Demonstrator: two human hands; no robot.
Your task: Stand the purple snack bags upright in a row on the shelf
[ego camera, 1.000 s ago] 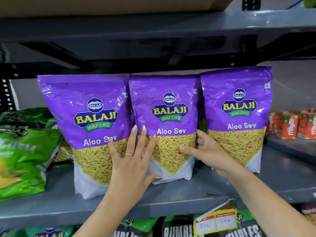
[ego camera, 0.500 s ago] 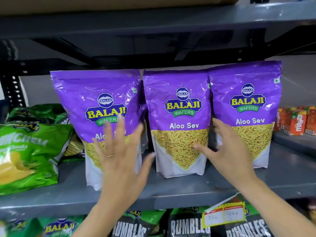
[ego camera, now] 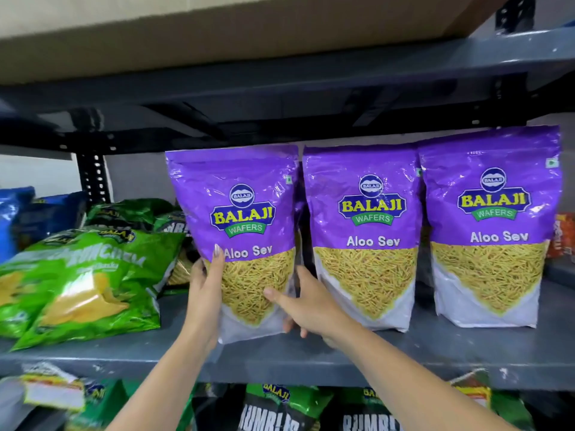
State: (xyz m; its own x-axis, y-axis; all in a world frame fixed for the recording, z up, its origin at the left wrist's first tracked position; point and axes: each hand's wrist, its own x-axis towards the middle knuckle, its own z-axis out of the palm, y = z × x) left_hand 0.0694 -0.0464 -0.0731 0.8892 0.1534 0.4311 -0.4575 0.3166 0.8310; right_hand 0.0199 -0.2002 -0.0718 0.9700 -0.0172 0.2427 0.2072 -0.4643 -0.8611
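Note:
Three purple Balaji Aloo Sev bags stand upright side by side on the grey shelf [ego camera: 311, 359]. The left bag [ego camera: 239, 219] is gripped low down from both sides. My left hand [ego camera: 207, 284] clasps its left edge with the thumb on the front. My right hand [ego camera: 301, 303] clasps its right edge near the bottom, thumb across the front. The middle bag [ego camera: 364, 225] and the right bag [ego camera: 491, 219] stand free, untouched, a small gap apart.
Green snack bags [ego camera: 81, 284] lie flat in a pile just left of the held bag, with blue bags [ego camera: 18, 219] behind. Orange packs [ego camera: 563, 237] sit at the far right. A cardboard box [ego camera: 217, 29] rests on the upper shelf; more bags fill the shelf below.
Both hands left the middle bag area and moved left, closing on the two sides of the left bag. The camera view shifted left and upward.

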